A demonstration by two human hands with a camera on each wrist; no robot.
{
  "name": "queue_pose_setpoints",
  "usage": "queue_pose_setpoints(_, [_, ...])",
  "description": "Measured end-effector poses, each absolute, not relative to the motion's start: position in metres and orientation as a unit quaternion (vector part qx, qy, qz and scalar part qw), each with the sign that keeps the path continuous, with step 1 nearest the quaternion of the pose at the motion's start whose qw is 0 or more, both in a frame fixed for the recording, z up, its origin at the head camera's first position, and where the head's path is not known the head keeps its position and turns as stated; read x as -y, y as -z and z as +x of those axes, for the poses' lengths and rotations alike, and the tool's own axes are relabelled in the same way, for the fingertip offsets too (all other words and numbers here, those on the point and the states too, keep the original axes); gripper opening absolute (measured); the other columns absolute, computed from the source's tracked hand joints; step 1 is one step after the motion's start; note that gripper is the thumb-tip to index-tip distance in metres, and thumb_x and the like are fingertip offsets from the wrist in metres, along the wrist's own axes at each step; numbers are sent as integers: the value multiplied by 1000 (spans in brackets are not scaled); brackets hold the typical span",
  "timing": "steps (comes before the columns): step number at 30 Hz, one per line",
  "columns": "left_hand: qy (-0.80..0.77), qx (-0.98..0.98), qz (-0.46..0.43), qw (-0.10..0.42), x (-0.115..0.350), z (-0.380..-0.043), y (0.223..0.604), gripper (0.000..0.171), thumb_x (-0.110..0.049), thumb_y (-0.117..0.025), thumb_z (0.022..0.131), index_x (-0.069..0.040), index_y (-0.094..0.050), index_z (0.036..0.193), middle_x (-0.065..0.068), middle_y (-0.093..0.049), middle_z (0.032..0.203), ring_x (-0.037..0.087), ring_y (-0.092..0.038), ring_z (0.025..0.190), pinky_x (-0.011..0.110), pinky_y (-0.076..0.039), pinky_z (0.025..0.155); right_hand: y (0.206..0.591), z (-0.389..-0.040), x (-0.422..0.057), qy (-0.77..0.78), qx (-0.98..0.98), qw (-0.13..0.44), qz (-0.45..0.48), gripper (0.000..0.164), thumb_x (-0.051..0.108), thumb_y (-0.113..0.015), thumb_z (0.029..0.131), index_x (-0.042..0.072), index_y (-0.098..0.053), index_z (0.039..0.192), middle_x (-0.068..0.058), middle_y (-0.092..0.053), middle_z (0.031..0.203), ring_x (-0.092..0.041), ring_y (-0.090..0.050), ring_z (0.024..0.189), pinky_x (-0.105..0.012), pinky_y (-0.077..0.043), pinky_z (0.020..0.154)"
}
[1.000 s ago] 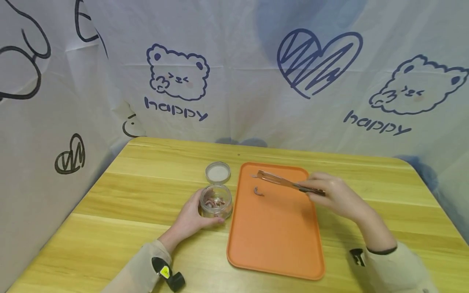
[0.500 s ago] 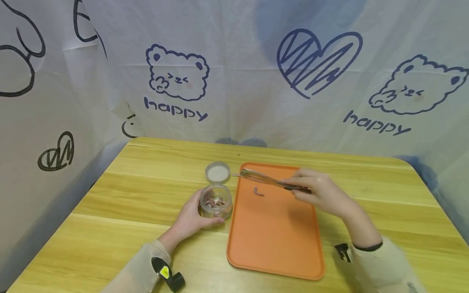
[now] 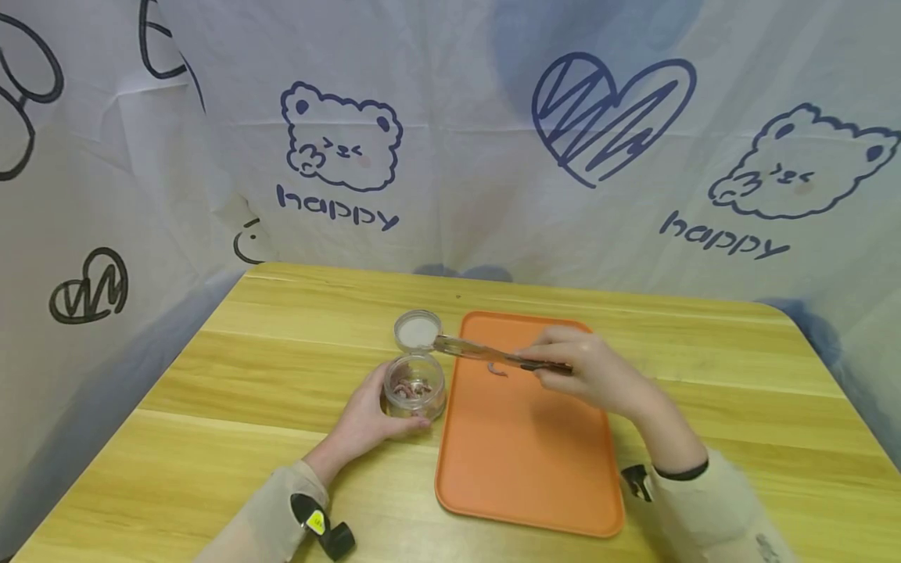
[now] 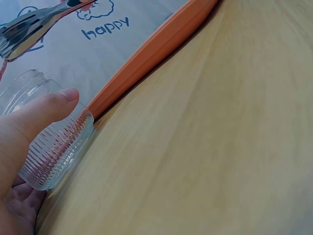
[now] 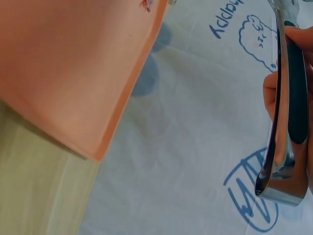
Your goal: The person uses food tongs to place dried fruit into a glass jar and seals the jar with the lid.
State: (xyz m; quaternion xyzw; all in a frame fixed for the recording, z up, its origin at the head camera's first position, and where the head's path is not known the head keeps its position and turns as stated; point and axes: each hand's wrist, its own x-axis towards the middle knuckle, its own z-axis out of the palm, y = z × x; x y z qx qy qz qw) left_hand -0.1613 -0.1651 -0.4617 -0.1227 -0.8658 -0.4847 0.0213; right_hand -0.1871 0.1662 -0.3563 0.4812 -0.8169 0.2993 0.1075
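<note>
My left hand grips the side of a clear glass jar, with several reddish-brown shrivelled pieces inside. The jar stands upright on the table, and its ribbed wall shows beneath my thumb in the left wrist view. Metal tongs with dark grips are in my right hand, their tips above and behind the jar's mouth, near the lid. A thin pinkish piece hangs at the tongs' tips in the left wrist view. Another small curled piece lies on the orange tray, below the tongs.
Behind the jar lies a round lid. The tray sits just right of the jar on the wooden table. White cloth with drawings hangs behind the table and along its left side.
My right hand has carried the tongs leftward and slightly nearer, from above the tray to beside the lid and jar mouth. My left hand and the jar have stayed in place.
</note>
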Motion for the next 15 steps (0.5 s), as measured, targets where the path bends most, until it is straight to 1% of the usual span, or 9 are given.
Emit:
queue_pose_setpoints(6, [484,865,-127,25,165,-161,461,99,-36,-91,59,-8,-41,140,12,-52,130,30,-47,123,49,-34,106,361,-188,-159,-298,807,101,500,30,-4,-69,82,4,-71,111,2,-60,91,-5,-44,68,-20,-41,54])
queue_pose_setpoints(10, [483,866,-126,26,166,-161,460,100,-36,-91,59,-7,-41,140,13,-51,131,30,-47,123,49,-34,106,363,-188,-155,-294,806,97,504,31,-4,-69,81,3,-71,111,1,-61,93,-6,-47,70,-21,-44,56])
queue_pose_setpoints(15, [482,867,-123,22,166,-161,459,100,-35,-92,59,-10,-41,141,11,-52,131,29,-46,123,48,-34,106,364,-187,-151,-294,805,85,508,30,-4,-68,81,4,-71,110,1,-62,94,-6,-49,72,-21,-46,57])
